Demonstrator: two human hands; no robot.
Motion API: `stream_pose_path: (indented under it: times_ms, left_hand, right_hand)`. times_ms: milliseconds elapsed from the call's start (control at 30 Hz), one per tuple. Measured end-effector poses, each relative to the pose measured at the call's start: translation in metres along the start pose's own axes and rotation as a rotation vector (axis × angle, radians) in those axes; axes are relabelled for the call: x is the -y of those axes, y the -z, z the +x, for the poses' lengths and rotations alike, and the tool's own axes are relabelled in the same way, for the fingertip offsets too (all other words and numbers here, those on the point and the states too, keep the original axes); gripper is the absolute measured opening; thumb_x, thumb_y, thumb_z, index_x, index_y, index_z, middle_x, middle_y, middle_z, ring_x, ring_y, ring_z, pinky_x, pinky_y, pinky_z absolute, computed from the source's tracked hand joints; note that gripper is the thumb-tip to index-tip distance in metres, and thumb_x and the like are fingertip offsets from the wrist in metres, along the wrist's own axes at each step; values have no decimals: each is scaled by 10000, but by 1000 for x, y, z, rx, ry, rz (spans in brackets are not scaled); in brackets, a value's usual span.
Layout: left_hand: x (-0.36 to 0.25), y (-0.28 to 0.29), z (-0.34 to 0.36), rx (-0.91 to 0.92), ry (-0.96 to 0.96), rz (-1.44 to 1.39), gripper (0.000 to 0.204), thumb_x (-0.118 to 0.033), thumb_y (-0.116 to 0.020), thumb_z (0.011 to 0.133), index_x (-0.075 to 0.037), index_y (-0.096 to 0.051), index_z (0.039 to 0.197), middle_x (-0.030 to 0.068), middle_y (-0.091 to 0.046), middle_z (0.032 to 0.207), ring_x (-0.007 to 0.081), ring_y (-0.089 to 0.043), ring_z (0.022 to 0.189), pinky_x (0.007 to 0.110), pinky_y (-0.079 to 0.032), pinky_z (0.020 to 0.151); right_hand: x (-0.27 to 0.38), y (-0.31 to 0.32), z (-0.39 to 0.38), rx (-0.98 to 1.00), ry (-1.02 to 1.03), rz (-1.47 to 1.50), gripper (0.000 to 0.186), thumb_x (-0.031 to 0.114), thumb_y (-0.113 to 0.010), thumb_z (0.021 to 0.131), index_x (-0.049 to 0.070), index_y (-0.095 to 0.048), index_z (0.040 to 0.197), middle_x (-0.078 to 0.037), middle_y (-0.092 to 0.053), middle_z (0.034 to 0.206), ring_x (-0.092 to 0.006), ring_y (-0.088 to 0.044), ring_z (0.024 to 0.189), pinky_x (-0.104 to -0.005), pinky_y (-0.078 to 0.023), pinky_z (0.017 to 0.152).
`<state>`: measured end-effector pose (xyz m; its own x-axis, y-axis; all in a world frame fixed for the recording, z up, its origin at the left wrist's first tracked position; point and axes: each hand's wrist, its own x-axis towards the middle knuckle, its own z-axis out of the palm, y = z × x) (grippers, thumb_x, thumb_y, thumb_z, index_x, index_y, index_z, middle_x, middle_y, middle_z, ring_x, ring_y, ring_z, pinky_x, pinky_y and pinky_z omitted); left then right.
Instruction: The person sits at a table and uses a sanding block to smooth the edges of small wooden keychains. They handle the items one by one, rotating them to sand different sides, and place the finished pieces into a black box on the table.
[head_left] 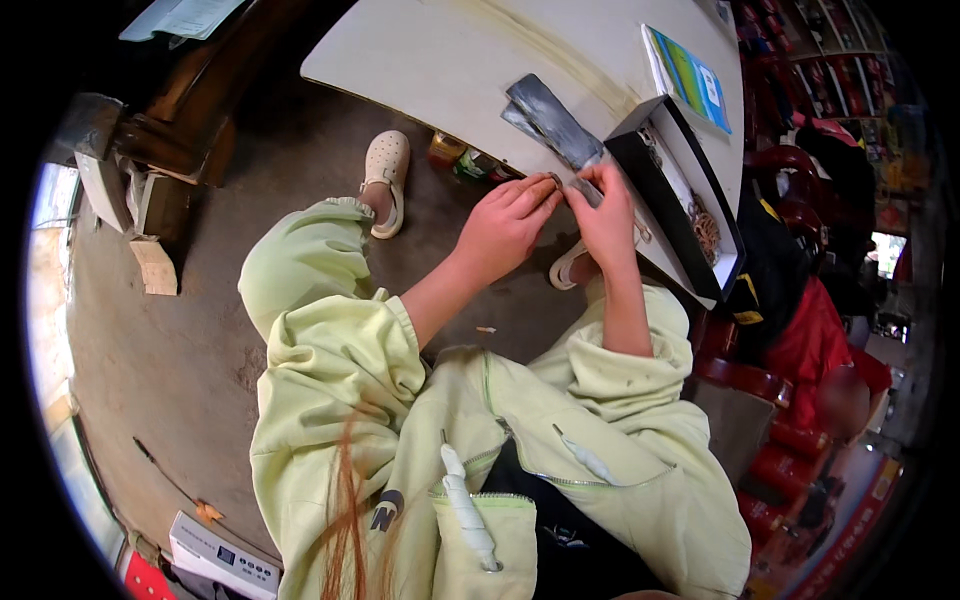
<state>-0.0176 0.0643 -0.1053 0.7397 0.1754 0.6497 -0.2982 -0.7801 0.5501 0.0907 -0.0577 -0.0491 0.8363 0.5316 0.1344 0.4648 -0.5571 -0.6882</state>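
My left hand (508, 228) is closed in a pinch, its fingertips around a small dark thing (556, 181) too little to make out. Facing it, my right hand (608, 218) pinches a small grey piece (587, 190) like a scrap of sandpaper. The fingertips of both hands nearly meet just off the near edge of the white table (420, 70). Just beyond my right hand, dark grey strips (553, 118) lie overlapped on the tabletop. To the right is an open black box (655, 212) with a white inside, holding a brown beaded or chain-like bundle (705, 236).
A blue and green booklet (690, 78) lies behind the box. Jars (460, 158) stand below the table edge. Dark wooden furniture (185, 115) is at far left, a white carton (222, 555) at lower left. Red chairs and clothes (815, 325) crowd the right side.
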Motion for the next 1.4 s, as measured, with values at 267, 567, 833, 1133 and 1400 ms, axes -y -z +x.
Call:
stream_pose_path:
  times_ms: [267, 567, 833, 1133, 1400]
  left_hand:
    - [2, 3, -2, -8, -3, 7, 510, -5, -646, 663, -28, -609, 1171, 96, -576, 1221, 252, -551, 1175, 380, -468, 964]
    - [4, 2, -1, -7, 2, -8, 517, -8, -648, 650, -23, -609, 1165, 98, -577, 1220, 258, -549, 1176, 386, -460, 976]
    - [1, -4, -4, -13, -4, 7, 510, -16, -654, 654, -25, -616, 1163, 98, -581, 1211, 256, -548, 1176, 383, -458, 981]
    - [1, -2, 0, -40, 5, 0, 513, -6, -647, 652, -16, -612, 1165, 105, -586, 1206, 268, -555, 1169, 384, -469, 960]
    - [1, -1, 0, -7, 4, 9, 520, -7, -649, 656, -23, -610, 1175, 104, -577, 1228, 266, -551, 1173, 388, -464, 967]
  right_hand:
    - [14, -1, 2, 10, -30, -24, 220, 80, -691, 786, 3, -552, 938, -132, -636, 883, -264, -631, 814, -347, -487, 763]
    - [13, -7, 4, -31, -47, 10, 249, 61, -704, 779, -12, -542, 953, -136, -636, 891, -252, -632, 849, -353, -490, 779]
    - [12, -13, 10, -58, 4, -39, 244, 84, -698, 781, -2, -544, 950, -151, -632, 894, -307, -622, 843, -385, -480, 780]
    - [9, -11, 7, -56, -18, 10, 226, 65, -687, 784, 1, -543, 947, -147, -630, 884, -300, -617, 833, -371, -478, 776]
    - [13, -13, 10, -77, -24, -21, 245, 88, -695, 788, -1, -537, 953, -151, -632, 882, -315, -624, 844, -386, -480, 782]
